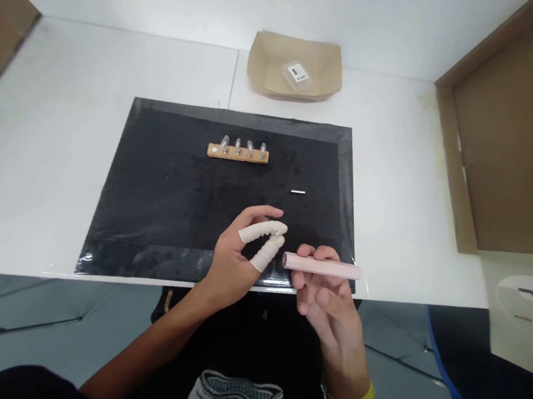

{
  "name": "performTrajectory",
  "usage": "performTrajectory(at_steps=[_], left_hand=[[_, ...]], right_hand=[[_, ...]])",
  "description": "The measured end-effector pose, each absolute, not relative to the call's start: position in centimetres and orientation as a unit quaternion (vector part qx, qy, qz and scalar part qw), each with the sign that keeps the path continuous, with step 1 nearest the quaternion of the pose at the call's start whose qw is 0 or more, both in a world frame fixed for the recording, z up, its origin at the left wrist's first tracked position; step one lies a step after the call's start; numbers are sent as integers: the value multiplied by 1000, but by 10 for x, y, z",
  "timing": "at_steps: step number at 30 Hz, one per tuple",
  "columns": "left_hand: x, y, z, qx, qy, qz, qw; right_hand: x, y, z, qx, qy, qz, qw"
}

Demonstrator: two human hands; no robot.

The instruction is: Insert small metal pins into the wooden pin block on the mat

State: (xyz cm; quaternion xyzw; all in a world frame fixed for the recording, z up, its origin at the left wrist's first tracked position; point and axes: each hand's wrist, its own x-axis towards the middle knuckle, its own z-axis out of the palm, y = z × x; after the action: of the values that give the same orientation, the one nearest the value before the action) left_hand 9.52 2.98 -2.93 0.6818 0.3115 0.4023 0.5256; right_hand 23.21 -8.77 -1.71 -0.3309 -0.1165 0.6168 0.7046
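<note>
My right hand (327,292) holds a pale pink tube (324,266) lying level across its fingers, palm turned up. The tube's open end faces left. Just left of that end is my left hand (242,255), with white finger cots (265,254) on thumb and index finger. Those two fingertips are pinched together; whatever may be between them is too small to make out. Beyond the hands, a short silvery rod (297,192) lies on the black mat (173,194). Farther back, a small wooden holder (238,154) carries several clear-capped pieces in a row.
At the back of the white table (59,133) stands a brown paper tray (263,71), with a small clear labelled box (297,75) inside. Brown cardboard panels (526,129) rise at both sides. The table's front edge runs just below the hands.
</note>
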Motion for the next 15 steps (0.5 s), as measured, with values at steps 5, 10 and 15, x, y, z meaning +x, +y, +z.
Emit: performTrajectory(at_steps=[5, 10, 15], left_hand=[[93, 32, -29, 688, 330, 392, 514], [91, 32, -12, 667, 341, 419, 513], [100, 31, 19, 682, 287, 467, 484]], right_hand=[[236, -86, -21, -282, -141, 636, 704], [236, -79, -24, -224, -170, 637, 717], [226, -73, -30, -199, -179, 645, 716]])
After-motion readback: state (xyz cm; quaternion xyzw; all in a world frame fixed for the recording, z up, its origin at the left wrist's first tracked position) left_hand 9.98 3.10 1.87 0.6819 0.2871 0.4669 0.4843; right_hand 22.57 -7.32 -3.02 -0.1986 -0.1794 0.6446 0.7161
